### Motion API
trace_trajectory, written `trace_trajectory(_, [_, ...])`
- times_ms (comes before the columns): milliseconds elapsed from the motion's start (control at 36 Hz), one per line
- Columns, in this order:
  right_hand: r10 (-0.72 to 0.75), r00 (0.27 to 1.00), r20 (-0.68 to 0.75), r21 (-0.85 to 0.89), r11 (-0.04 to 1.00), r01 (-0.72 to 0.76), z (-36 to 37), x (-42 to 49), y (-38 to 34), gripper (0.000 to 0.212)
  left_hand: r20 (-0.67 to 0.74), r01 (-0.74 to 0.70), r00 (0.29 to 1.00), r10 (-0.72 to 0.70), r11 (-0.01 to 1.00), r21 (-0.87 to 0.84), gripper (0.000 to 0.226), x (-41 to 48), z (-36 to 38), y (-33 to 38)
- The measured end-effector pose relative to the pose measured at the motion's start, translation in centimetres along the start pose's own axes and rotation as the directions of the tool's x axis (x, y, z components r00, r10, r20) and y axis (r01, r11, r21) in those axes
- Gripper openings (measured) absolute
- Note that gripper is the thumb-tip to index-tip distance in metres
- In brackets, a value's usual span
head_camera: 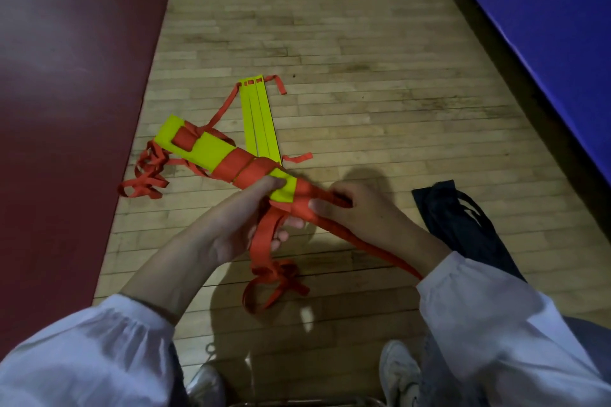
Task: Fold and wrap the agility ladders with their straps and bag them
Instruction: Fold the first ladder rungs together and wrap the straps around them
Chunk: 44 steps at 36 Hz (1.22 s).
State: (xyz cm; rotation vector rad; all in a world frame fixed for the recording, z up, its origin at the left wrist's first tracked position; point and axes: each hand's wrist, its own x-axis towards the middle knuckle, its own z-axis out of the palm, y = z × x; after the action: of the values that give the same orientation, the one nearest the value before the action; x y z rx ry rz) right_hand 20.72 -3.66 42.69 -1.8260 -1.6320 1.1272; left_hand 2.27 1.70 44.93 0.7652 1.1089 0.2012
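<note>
The left hand grips the near end of the yellow bundle from below, with the thumb pressed on top and the fingers curled underneath. The right hand is closed round the red strap where it winds over that end. The bundle is held just above the floor, with loose rungs lying behind it and the dark bag lying beside the right wrist.

A gym: hardwood court floor, maroon painted zone, blue mat.
</note>
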Motion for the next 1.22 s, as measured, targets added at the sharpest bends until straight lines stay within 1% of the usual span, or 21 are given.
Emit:
trace_trajectory(56, [-0.007, 0.999, -0.033, -0.050, 0.999, 0.005, 0.2, 0.0, 0.0, 0.052, 0.009, 0.044, 0.999, -0.044, 0.999, 0.002, 0.045, -0.1, -0.2, 0.0])
trace_trajectory(167, [-0.025, 0.996, -0.088, -0.108, 0.994, 0.015, 0.5, -0.1, 0.0, 0.036, 0.011, 0.081, 0.997, -0.081, 0.997, 0.013, 0.060, 0.0, -0.3, 0.0])
trace_trajectory(278, [-0.066, 0.986, -0.155, -0.159, 0.987, 0.041, 0.9, -0.1, 0.0, 0.032, 0.015, 0.097, 0.995, -0.097, 0.995, -0.007, 0.071, -0.1, -0.5, 0.1])
trace_trajectory(389, [-0.132, 0.967, -0.218, -0.185, 0.979, 0.091, 1.3, 0.1, 0.3, 0.035, 0.009, 0.089, 0.996, -0.089, 0.996, -0.007, 0.071, -0.2, -0.5, 0.2])
trace_trajectory(472, [-0.169, 0.959, -0.227, -0.198, 0.972, 0.124, 1.3, 0.2, 0.3, 0.034, -0.018, 0.020, 1.000, -0.020, 0.999, 0.034, 0.068, 0.0, -0.3, 0.1])
trace_trajectory(583, [-0.199, 0.958, -0.206, -0.188, 0.969, 0.161, 1.1, 0.1, 0.3, 0.031, -0.087, -0.088, 0.992, 0.096, 0.992, 0.093, 0.066, 0.2, -0.2, -0.2])
trace_trajectory(667, [-0.199, 0.967, -0.162, -0.127, 0.975, 0.180, 0.9, 0.0, 0.2, 0.030, -0.118, -0.155, 0.978, 0.170, 0.980, 0.129, 0.067, 0.1, -0.2, -0.1])
trace_trajectory(722, [-0.157, 0.982, -0.103, -0.083, 0.985, 0.149, 0.7, 0.1, 0.1, 0.031, -0.121, -0.186, 0.972, 0.203, 0.972, 0.144, 0.067, 0.0, -0.1, -0.1])
trace_trajectory(778, [-0.083, 0.996, -0.020, -0.032, 0.996, 0.083, 0.5, 0.1, 0.0, 0.034, -0.127, -0.203, 0.966, 0.224, 0.967, 0.156, 0.068, -0.1, 0.1, -0.2])
trace_trajectory(861, [-0.024, 0.997, 0.072, 0.091, 0.996, 0.018, 0.5, -0.3, -0.2, 0.035, -0.138, -0.208, 0.962, 0.235, 0.961, 0.185, 0.070, -0.1, 0.2, -0.3])
trace_trajectory(944, [-0.036, 0.998, 0.059, 0.116, 0.993, 0.029, 0.8, -0.5, -0.4, 0.034, -0.098, -0.194, 0.972, 0.213, 0.965, 0.178, 0.073, 0.0, 0.0, -0.1])
trace_trajectory(1056, [-0.033, 0.999, 0.026, 0.099, 0.995, 0.030, 0.9, -0.4, -0.3, 0.029, -0.043, -0.158, 0.985, 0.168, 0.972, 0.174, 0.071, -0.1, 0.3, 0.2])
trace_trajectory(1167, [-0.049, 0.998, 0.026, 0.032, 0.998, 0.048, 1.0, -0.3, 0.0, 0.028, -0.075, -0.163, 0.978, 0.193, 0.940, 0.300, 0.069, -0.2, 0.8, 0.2])
trace_trajectory(1222, [-0.061, 0.998, 0.034, -0.004, 0.998, 0.061, 1.1, -0.3, 0.3, 0.030, -0.094, -0.146, 0.978, 0.186, 0.935, 0.324, 0.070, -0.1, 0.7, 0.1])
